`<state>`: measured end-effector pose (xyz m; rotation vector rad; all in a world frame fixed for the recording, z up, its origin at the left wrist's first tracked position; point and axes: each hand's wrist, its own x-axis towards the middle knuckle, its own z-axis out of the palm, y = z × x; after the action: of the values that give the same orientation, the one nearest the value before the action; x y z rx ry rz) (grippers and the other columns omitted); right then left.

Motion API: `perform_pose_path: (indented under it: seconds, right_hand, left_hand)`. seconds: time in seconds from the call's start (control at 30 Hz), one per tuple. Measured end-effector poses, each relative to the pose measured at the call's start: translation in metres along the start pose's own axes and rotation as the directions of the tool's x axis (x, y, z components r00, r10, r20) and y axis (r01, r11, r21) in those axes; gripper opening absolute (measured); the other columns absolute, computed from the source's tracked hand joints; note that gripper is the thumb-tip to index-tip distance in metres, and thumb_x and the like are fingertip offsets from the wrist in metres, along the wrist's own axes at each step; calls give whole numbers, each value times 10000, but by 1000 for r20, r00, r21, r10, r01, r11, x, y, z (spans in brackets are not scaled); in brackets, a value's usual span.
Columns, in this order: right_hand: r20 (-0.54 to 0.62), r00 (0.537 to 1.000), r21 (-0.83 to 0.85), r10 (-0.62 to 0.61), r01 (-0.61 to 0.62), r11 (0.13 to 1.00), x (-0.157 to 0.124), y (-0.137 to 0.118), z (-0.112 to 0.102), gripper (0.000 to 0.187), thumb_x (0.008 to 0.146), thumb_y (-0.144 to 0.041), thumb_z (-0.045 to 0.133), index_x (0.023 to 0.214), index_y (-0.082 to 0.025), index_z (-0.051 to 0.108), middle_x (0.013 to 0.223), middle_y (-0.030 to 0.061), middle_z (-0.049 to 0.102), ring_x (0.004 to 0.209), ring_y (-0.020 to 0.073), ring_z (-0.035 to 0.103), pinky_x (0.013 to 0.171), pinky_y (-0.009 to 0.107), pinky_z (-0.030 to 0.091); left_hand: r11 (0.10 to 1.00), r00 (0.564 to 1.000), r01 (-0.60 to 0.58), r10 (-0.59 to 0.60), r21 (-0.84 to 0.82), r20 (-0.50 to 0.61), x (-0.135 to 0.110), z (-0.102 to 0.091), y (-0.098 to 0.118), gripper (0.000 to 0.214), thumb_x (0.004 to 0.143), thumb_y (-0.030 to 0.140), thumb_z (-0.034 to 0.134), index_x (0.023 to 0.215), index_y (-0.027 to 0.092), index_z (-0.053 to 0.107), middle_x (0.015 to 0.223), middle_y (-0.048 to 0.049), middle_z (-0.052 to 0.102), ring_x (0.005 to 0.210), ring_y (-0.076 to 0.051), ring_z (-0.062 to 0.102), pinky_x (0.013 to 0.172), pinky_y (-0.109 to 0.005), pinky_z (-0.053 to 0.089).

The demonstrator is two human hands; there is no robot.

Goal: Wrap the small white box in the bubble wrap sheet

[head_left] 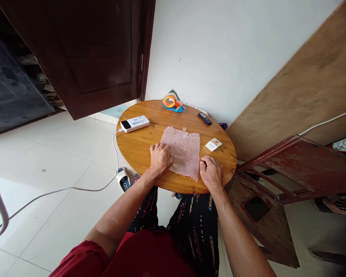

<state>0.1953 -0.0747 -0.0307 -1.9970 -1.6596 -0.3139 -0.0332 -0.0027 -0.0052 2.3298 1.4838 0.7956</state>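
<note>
A pinkish sheet of bubble wrap (pixel 184 148) lies flat on the round wooden table (pixel 132 148), with a strip of clear tape at its far edge. My left hand (pixel 161 157) rests on the left side of the wrap, its fingers curled down and closed on it. At the wrap's right edge is my right hand (pixel 212 173), low over the tabletop with fingers bent inward; the fingertips are partly hidden, so what they hold, if anything, does not show. Just beyond that hand lies a small cream packet (pixel 213 144) with a red mark.
An orange and blue tape dispenser (pixel 172 102) stands near the wall. A white power bank (pixel 135 124) with a cable (pixel 114 150) sits at the table's left; a dark, slim device (pixel 205 118) lies far right. A reddish wooden frame (pixel 285 169) stands right of the table.
</note>
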Motion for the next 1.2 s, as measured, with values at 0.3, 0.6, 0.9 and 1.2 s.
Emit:
perform_pose_path:
  seconds: [0.3,0.6,0.9,1.2]
  right_hand:
    - [-87,996,70,-24,30,997,-2,-1,-11,344,910,-344,441,1123,-185,659,1209,147,680,1105,299,617,927,455,453]
    - [106,955,-107,-276,287,952,-3,-16,-20,355,928,-402,481,1133,-182,670,1185,125,716,1117,309,629,983,470,381]
    - [101,967,-80,-233,241,967,-3,-8,-20,325,930,-361,468,1119,-194,673,1147,116,729,1057,294,659,920,448,429]
    - [102,977,-12,-188,190,982,-5,-7,-19,321,963,-347,416,1094,-206,672,1156,105,727,1070,273,662,905,432,456]
  left_hand:
    - [998,998,-34,31,48,62,-4,-1,6,325,833,381,609,1103,207,657,1281,-123,578,1172,-303,496,1055,-483,346]
    - [995,995,-50,42,89,95,-4,6,9,273,838,357,587,1004,159,676,1179,-169,599,1199,-343,471,1111,-564,278]
    - [999,995,-39,37,20,93,-5,6,13,266,819,324,601,1008,152,674,1326,-189,548,1322,-363,402,1150,-595,254]
    - [996,996,-55,51,63,68,-9,6,11,257,850,334,565,1024,175,667,1356,-168,546,1329,-347,412,1135,-604,259]
